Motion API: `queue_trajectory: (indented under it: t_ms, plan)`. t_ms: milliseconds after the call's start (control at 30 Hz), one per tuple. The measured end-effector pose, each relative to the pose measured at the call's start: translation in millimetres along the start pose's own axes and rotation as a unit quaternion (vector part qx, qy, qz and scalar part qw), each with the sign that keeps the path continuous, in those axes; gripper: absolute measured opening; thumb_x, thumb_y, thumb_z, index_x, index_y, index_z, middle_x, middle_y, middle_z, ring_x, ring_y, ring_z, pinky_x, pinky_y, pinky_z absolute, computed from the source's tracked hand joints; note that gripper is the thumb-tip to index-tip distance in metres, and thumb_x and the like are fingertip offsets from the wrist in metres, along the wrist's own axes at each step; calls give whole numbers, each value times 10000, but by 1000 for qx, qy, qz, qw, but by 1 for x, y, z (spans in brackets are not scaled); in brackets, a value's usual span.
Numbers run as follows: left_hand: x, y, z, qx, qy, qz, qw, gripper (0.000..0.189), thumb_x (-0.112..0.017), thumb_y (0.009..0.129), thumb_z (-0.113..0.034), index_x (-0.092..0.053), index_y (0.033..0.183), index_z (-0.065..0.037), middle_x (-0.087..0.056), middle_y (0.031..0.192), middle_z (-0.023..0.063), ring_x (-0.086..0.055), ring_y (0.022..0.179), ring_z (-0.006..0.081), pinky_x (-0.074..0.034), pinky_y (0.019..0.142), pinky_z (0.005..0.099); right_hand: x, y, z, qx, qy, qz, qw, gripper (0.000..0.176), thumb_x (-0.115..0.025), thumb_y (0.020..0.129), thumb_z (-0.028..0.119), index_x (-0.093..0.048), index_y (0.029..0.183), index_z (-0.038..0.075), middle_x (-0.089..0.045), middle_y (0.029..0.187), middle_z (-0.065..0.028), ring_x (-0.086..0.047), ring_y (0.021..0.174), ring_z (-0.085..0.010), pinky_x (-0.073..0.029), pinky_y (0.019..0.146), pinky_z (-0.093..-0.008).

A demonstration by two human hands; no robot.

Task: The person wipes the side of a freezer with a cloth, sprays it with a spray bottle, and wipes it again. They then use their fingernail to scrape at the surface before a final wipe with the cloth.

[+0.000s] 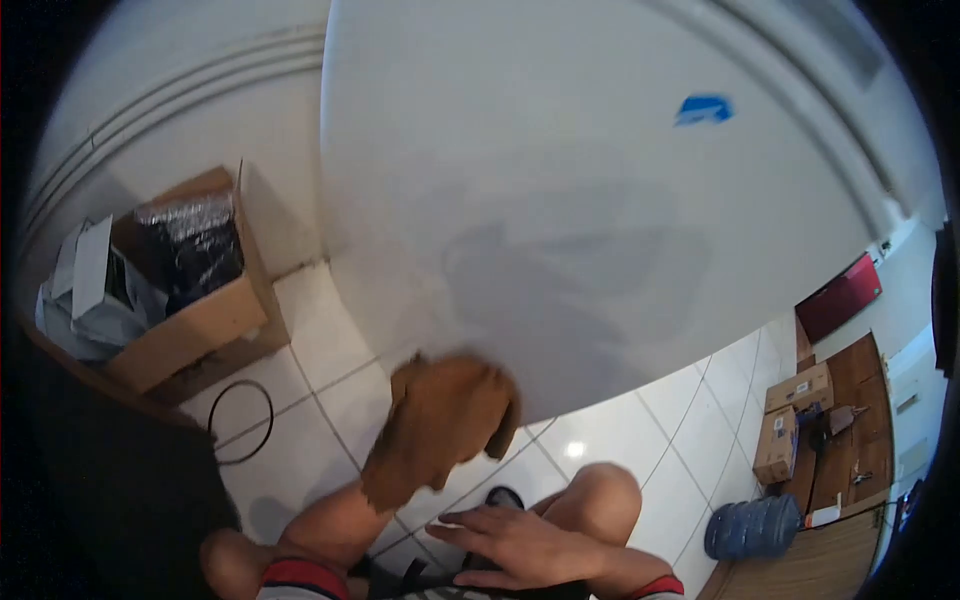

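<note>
A brown cloth [440,420] covers my left hand, which reaches up to the lower edge of a large white panel [600,270]; the fingers are hidden under its folds. The top of the cloth overlaps the panel's bottom left corner. Lower down, my right hand [520,545] hovers in front of my bent knee with the fingers stretched out and apart, holding nothing. A piece of blue tape [705,109] sticks to the upper right of the panel, and shadows fall across its middle.
An open cardboard box [200,330] with wrapped items stands at left. Near it, a thin black loop [241,422] lies on the white tiled floor [645,420]. At right are a blue water jug [752,527], small cartons [777,445] and wooden furniture [862,430].
</note>
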State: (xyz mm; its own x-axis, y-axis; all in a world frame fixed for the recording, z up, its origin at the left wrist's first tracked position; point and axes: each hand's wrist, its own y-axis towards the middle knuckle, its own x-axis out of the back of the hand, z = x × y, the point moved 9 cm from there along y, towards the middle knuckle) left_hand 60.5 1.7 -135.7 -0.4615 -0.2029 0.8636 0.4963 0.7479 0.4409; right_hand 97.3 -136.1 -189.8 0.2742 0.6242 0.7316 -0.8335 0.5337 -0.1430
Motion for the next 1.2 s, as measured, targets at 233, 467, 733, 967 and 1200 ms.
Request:
queue_trajectory:
  t_ms: [233, 467, 733, 967, 1200]
  plan:
    - [-2, 10, 20, 85, -36, 209, 974, 95, -684, 576, -127, -595, 544, -137, -547, 507, 35, -623, 539, 226, -465, 474, 426, -3, 1, -5, -11, 5, 6, 1000, 630, -597, 904, 373, -389, 1404, 52, -505, 1301, -221, -541, 1132, -365, -461, 940, -454]
    - [16, 6, 0, -52, -89, 83, 991, 44, -652, 632, -175, -635, 593, -164, -575, 581, 17, -629, 613, 207, -463, 522, 374, 3, 5, -6, -45, -13, 25, 999, 616, -574, 923, 384, -385, 1401, 44, -498, 1292, -219, -540, 1120, -377, -452, 948, -455]
    - [14, 11, 8, 42, -85, 136, 986, 203, -633, 710, -207, -650, 902, -142, -607, 818, 44, -606, 821, 193, -461, 685, 358, 5, 12, -6, -45, -29, 6, 999, 613, -603, 906, 377, -407, 1380, 43, -523, 1248, -219, -555, 1091, -370, -464, 932, -446]
    - [-1, -12, -11, 31, -174, -115, 978, 268, -597, 838, -244, -588, 1076, -121, -597, 994, 29, -571, 973, 208, -460, 829, 356, 6, 18, -1, -78, -68, 42, 994, 581, -637, 886, 376, -479, 1345, 58, -576, 1197, -197, -536, 1097, -424, -444, 968, -455]
    - [-20, -12, 191, 310, -165, -272, 896, 328, -567, 947, -275, -535, 1224, -103, -589, 1145, 16, -542, 1103, 221, -459, 952, 354, 6, 6, 0, -101, -58, 45, 992, 620, -664, 820, 273, -462, 1338, -3, -514, 1296, -261, -516, 1153, -433, -433, 964, -475]
